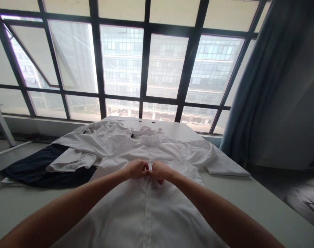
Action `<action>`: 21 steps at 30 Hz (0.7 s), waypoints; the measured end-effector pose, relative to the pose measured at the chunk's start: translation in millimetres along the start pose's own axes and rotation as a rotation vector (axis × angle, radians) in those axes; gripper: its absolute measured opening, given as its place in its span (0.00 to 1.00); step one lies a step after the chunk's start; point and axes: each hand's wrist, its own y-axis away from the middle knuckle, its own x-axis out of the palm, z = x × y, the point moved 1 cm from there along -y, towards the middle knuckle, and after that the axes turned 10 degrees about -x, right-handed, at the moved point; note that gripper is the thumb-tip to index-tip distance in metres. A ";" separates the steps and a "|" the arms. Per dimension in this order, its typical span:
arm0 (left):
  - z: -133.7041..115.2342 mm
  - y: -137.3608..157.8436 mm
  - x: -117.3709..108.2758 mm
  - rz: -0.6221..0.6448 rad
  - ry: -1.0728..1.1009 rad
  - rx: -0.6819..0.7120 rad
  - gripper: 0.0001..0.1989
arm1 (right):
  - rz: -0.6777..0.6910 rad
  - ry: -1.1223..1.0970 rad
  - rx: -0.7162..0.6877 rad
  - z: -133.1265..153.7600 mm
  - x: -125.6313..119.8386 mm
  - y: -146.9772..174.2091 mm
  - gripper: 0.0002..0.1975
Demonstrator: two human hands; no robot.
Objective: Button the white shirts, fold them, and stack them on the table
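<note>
A white button-up shirt (126, 210) lies spread front up on the table, its collar at the far end and its button strip running towards me. My left hand (136, 169) and my right hand (160, 171) meet over the middle of that strip. Both have their fingers closed, pinching the shirt's front edges with the fingertips almost touching. The button or buttonhole between them is too small and hidden to make out. Past my hands the collar (149, 139) stands slightly raised.
More white garments (95, 134) lie rumpled at the far left, beside a dark navy cloth (45, 168). On the right, a folded white garment (228, 167) rests near the edge of the white table (262, 206). A blue-grey curtain (262, 86) hangs right of the large windows.
</note>
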 end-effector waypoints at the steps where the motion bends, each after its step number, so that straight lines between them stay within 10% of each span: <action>1: -3.4 -2.7 3.3 0.001 0.029 -0.014 0.09 | -0.009 0.025 -0.024 -2.4 -2.4 0.6 0.20; 7: -12.1 -10.1 14.1 0.000 0.146 -0.072 0.09 | 0.071 0.043 0.005 -17.1 -15.4 2.8 0.19; 21: 0.2 -20.9 9.7 0.428 0.516 -0.262 0.12 | -0.056 -0.392 0.032 -1.0 -12.0 -0.4 0.15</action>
